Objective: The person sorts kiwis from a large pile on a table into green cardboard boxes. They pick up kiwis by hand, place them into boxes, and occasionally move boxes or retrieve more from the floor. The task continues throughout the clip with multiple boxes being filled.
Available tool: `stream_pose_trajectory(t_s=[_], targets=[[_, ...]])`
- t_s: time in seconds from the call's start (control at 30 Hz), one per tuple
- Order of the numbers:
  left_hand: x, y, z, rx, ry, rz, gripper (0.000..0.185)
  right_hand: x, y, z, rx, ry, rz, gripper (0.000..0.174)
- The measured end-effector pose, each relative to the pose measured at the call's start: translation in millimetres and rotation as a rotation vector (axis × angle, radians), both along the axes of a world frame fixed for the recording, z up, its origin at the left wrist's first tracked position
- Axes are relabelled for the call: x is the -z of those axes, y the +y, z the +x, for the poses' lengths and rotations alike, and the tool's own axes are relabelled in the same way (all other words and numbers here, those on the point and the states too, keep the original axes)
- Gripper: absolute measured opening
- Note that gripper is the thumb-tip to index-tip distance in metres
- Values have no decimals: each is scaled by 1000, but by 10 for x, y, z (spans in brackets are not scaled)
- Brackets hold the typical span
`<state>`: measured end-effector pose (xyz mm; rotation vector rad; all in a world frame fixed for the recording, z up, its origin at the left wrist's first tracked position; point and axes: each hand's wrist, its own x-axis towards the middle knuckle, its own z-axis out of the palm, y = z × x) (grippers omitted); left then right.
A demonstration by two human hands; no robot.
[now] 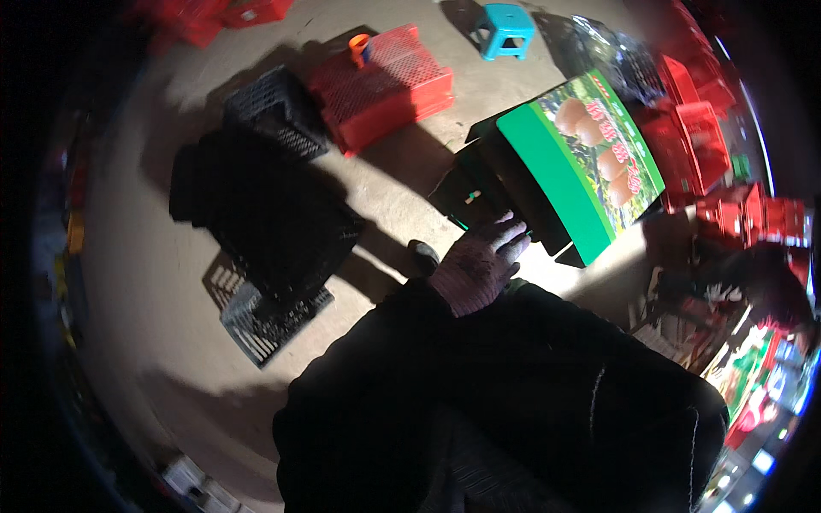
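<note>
My left hand (478, 266), in a light knit glove with dark smudges, reaches out palm down. Its fingers are extended and slightly apart at the near edge of an open cardboard carton (545, 170). No object shows in its grasp. The carton has a green border and a printed picture of brown fruit, with writing. Its dark flaps or inner side face left, and a small pale piece (473, 196) lies there. My right hand is out of view; the dark right sleeve ends near the carton's lower side.
A red plastic crate (385, 83) bears an orange roll-like item (360, 45). Dark crates (276, 115) stand left, a grey slatted crate (256, 327) below them. Beyond are a turquoise stool (507, 29) and stacked red crates (699, 144). A person (763, 288) is at the right.
</note>
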<state>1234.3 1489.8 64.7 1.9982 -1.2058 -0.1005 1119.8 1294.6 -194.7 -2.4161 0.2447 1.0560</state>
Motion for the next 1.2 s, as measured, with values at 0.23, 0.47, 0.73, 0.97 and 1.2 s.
stream_pose_trajectory(t_s=[0.23,0.47,0.73,0.97,1.2], targets=[[155,-248,697,200,-401,264,36,-68,464,-676,392,37,-35,31],[335,-746,1092,404,-276,976,58,8,1350,-1948,692,206,-28,30],[1143,-967,1820,386,-523,665,44,161,1551,-2215,1264,376,113,36],[1487,-1038,1943,322,-426,631,41,733,1330,-1876,1314,34,82,41],[1674,-938,2220,353,-222,757,40,1115,939,-674,1635,-62,130,38]])
